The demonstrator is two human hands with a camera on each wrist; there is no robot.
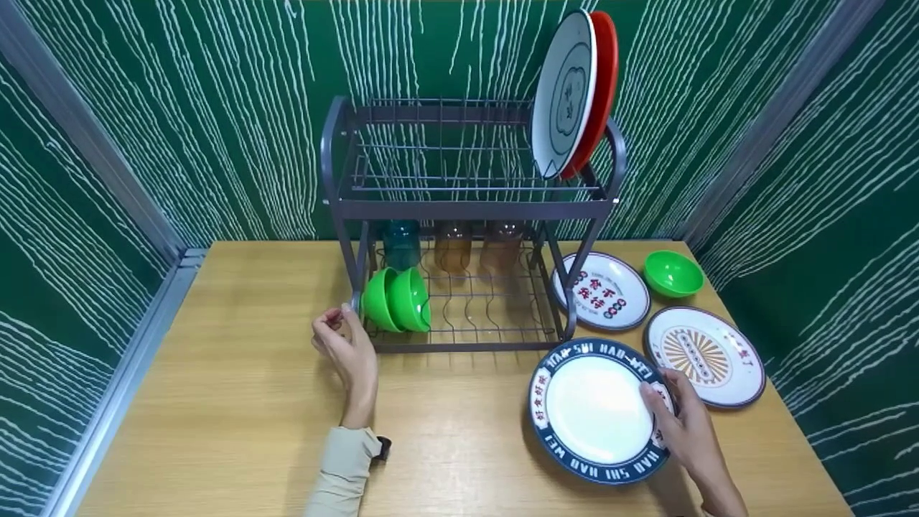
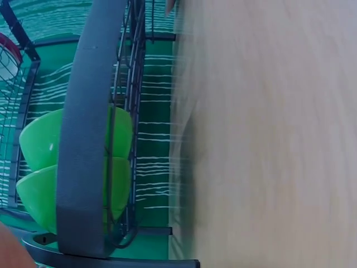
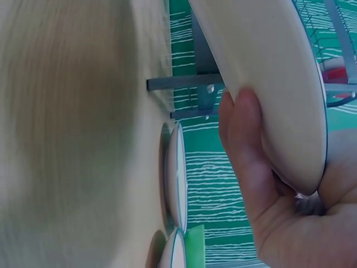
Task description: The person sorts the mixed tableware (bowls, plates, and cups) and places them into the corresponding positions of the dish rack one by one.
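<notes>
My right hand (image 1: 686, 424) grips the right rim of a white plate (image 1: 599, 409) with a dark blue lettered border. Its thumb lies over the face, and the right wrist view shows fingers (image 3: 242, 123) against the pale underside. The plate is lifted above the table, tilted. At the rack's lower left post, my left hand (image 1: 348, 352) has loosely bent fingers and holds nothing. Just right of it, two green bowls (image 1: 408, 300) stand on edge, nested, in the lower tier of the dark dish rack (image 1: 474, 210).
A white plate and a red plate (image 1: 609, 93) stand upright at the upper tier's right end. Several tinted glasses (image 1: 452, 248) sit at the lower back. Right of the rack lie an oval plate (image 1: 624, 287), a sunburst-patterned plate (image 1: 747, 366) and a green bowl (image 1: 673, 274).
</notes>
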